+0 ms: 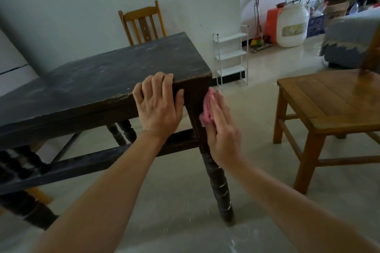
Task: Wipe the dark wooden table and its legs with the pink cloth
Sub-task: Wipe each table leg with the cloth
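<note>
The dark wooden table (107, 76) fills the left and middle of the head view, its dusty top tilted toward me. My left hand (159, 107) grips the near right corner, fingers curled over the top edge. My right hand (223, 129) lies flat against the right side of that corner, pressing the pink cloth (207, 107) onto the top of the near right leg (218, 181). Only the cloth's left edge shows past my fingers. The turned leg runs down to the floor below my right wrist.
A light wooden chair (333, 107) stands close on the right. Another chair (144, 22) sits behind the table by the wall. A white shelf rack (231, 55), a broom (257, 39), a white barrel (292, 24) and a grey sofa (349, 41) lie further back. Pale floor lies between.
</note>
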The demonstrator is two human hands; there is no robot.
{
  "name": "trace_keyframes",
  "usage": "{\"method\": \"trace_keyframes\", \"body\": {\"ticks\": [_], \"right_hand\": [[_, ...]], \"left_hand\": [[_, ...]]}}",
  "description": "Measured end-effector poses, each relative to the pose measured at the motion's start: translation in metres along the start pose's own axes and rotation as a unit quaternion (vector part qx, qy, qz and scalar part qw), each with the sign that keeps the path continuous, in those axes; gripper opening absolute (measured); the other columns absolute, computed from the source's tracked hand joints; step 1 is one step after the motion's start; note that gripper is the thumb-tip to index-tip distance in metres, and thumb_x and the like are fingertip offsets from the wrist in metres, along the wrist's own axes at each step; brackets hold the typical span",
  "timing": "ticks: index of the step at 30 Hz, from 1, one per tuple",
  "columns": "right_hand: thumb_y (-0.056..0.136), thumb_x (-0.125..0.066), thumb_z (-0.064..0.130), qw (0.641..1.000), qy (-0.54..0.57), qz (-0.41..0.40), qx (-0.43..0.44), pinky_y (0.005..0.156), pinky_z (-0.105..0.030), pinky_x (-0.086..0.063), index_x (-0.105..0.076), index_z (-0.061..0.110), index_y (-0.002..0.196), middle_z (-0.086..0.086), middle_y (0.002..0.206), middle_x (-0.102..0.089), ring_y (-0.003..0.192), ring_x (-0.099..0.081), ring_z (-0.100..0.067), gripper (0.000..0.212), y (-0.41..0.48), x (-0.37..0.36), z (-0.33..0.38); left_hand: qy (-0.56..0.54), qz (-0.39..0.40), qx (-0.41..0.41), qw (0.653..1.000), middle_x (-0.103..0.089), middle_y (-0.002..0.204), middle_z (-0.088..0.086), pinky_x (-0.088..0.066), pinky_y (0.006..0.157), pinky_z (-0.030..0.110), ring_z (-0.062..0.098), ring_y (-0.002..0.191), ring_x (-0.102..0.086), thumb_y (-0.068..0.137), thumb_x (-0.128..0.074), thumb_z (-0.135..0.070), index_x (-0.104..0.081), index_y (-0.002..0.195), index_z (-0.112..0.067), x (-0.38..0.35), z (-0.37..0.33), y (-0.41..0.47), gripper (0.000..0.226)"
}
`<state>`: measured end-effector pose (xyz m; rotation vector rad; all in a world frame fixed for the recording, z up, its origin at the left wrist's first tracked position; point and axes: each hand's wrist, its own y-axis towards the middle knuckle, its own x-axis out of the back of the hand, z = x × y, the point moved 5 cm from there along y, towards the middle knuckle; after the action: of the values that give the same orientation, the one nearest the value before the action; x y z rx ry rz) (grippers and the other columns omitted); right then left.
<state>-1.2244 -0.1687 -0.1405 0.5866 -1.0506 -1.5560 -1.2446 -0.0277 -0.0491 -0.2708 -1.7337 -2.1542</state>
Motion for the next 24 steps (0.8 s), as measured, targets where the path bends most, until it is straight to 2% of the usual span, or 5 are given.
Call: {"method": "trace_keyframes", "body": {"ticks": [7, 10, 13, 20, 24], "right_hand": [[0.085, -0.064, 0.002, 0.925, -0.187, 0.328, 0.046, 0.100, -0.041, -0.051, -0.034, 0.037, 0.145, 0.010, 0.156, -0.027, 0.144, -0.028, -0.015, 0.076, -0.141, 0.014, -0.076], [0.092, -0.063, 0.023, 0.943, -0.100, 0.253, -0.193, 0.091, -0.034, -0.050, -0.061, 0.046, 0.118, 0.003, 0.121, -0.067, 0.109, -0.062, -0.018, 0.035, -0.130, 0.053, -0.100], [0.100, -0.051, 0.028, 0.907, 0.091, 0.140, -0.387, 0.064, -0.037, -0.057, -0.064, 0.025, 0.111, -0.008, 0.078, -0.069, 0.067, -0.066, -0.024, 0.018, -0.093, 0.054, -0.107], [0.099, -0.046, 0.011, 0.910, 0.131, 0.158, -0.361, 0.063, -0.049, -0.058, -0.056, 0.021, 0.128, -0.002, 0.067, -0.067, 0.058, -0.065, -0.021, 0.032, -0.061, -0.015, -0.089], [0.094, -0.045, 0.027, 0.960, 0.006, 0.185, -0.209, 0.081, -0.027, -0.056, -0.059, 0.017, 0.133, 0.000, 0.110, -0.068, 0.085, -0.065, -0.007, 0.043, -0.165, -0.006, -0.077]], "left_hand": [[-0.013, 0.009, 0.005, 1.000, -0.055, 0.123, 0.015, -0.029, 0.103, 0.042, 0.030, 0.115, -0.045, 0.099, -0.041, -0.035, -0.047, 0.125, -0.008, 0.006, 0.002, -0.002, 0.038], [-0.052, 0.015, 0.002, 0.999, -0.040, 0.145, 0.022, -0.019, 0.117, 0.050, 0.037, 0.139, -0.030, 0.097, -0.050, -0.027, -0.041, 0.140, 0.001, 0.013, -0.010, -0.027, 0.051], [-0.108, 0.103, 0.017, 0.989, -0.031, 0.151, 0.023, -0.023, 0.116, 0.051, 0.037, 0.143, -0.025, 0.100, -0.043, -0.034, -0.034, 0.144, 0.002, 0.003, -0.027, -0.084, 0.058], [-0.022, 0.232, 0.065, 0.970, -0.067, 0.096, 0.017, -0.047, 0.081, 0.043, 0.036, 0.089, -0.063, 0.102, -0.022, -0.051, -0.065, 0.101, -0.004, -0.048, -0.034, -0.111, 0.063], [0.011, 0.200, 0.041, 0.979, -0.067, 0.095, 0.016, -0.047, 0.076, 0.042, 0.035, 0.087, -0.063, 0.102, -0.033, -0.047, -0.064, 0.100, -0.004, -0.056, -0.033, -0.120, 0.053]]}}
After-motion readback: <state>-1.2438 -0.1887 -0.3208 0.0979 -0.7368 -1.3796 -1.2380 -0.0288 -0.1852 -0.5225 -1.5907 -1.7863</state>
